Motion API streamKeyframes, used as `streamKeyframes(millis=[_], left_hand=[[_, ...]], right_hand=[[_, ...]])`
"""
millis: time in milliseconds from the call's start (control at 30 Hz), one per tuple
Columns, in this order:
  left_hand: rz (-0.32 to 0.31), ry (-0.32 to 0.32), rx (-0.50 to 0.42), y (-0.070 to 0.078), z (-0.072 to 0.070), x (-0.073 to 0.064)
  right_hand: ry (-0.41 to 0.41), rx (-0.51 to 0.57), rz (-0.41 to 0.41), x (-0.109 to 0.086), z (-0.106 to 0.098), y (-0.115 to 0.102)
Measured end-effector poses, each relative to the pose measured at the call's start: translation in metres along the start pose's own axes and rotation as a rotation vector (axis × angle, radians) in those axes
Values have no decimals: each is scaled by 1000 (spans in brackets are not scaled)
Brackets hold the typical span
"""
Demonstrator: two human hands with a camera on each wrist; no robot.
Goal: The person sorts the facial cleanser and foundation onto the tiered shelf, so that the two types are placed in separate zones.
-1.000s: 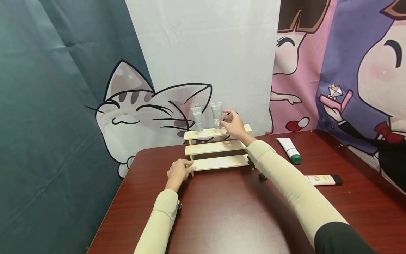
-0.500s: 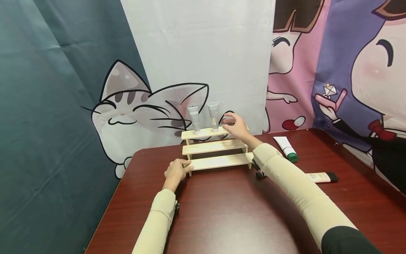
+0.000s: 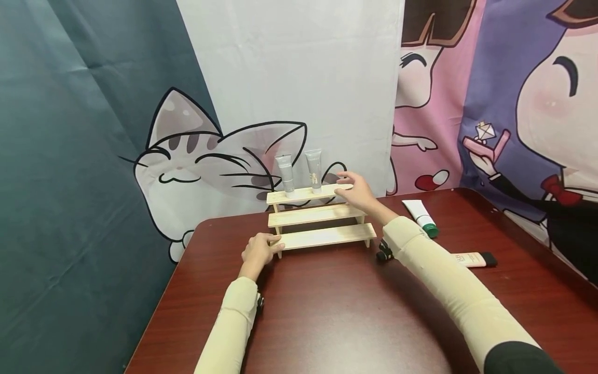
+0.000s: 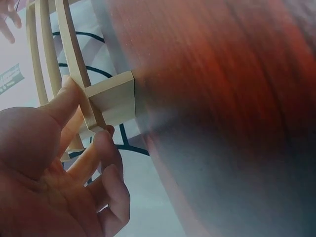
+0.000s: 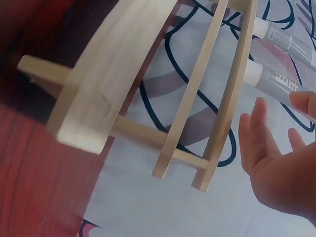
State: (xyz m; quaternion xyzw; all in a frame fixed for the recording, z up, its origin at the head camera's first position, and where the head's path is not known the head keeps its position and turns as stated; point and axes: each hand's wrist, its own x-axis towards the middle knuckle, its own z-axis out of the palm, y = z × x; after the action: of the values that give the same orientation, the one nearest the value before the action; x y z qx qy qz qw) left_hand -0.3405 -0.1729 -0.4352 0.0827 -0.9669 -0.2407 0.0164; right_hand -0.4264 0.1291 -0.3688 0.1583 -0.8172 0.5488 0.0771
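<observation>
A three-tier wooden display stand (image 3: 327, 236) stands on the table. My left hand (image 3: 259, 252) grips the left end of its lowest shelf; in the left wrist view the thumb (image 4: 66, 101) presses on top and fingers curl under the end. Two slim grey squeeze tubes stand cap-down on the top shelf: the left tube (image 3: 285, 174), and the right tube (image 3: 314, 169) with pale lettering. My right hand (image 3: 359, 192) hovers by the top shelf's right end, thumb and fingers apart and holding nothing. The right wrist view shows it just off the nearer tube (image 5: 277, 84).
On the table's right lie a white tube with a green cap (image 3: 420, 215) and a pale pink tube with a black cap (image 3: 474, 259), partly behind the right sleeve (image 3: 434, 275). A printed cloth backdrop (image 3: 350, 78) hangs behind the table (image 3: 303, 311).
My right hand has drawn away from the right grey tube, moving right and slightly down, and that tube stands free. The left hand keeps its hold; the view has shifted slightly.
</observation>
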Motion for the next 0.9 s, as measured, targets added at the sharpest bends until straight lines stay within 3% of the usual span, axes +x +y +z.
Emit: streamKeyframes(millis=[267,400,467,600,700,900], left_hand=[[6,-20,-36,-2,-2,3],[9,-36,-99,-4,-4,4],[36,-45,-161,-7,-4,6],[41,-130,-388,-17,3,14],[1,-192,-533,-23,6,21],[45,-224,-604,-25,8,28]], right_hand=[[-23,4,11,-16,-17,3],[-21,-13,7,-24,-28,6],[-20,-23,3,-27,-34,7],[-27,-59,7,-35,-46,12],[-34,-88,10,-39,-54,18],[-12,-99,24,-49,-76,29]])
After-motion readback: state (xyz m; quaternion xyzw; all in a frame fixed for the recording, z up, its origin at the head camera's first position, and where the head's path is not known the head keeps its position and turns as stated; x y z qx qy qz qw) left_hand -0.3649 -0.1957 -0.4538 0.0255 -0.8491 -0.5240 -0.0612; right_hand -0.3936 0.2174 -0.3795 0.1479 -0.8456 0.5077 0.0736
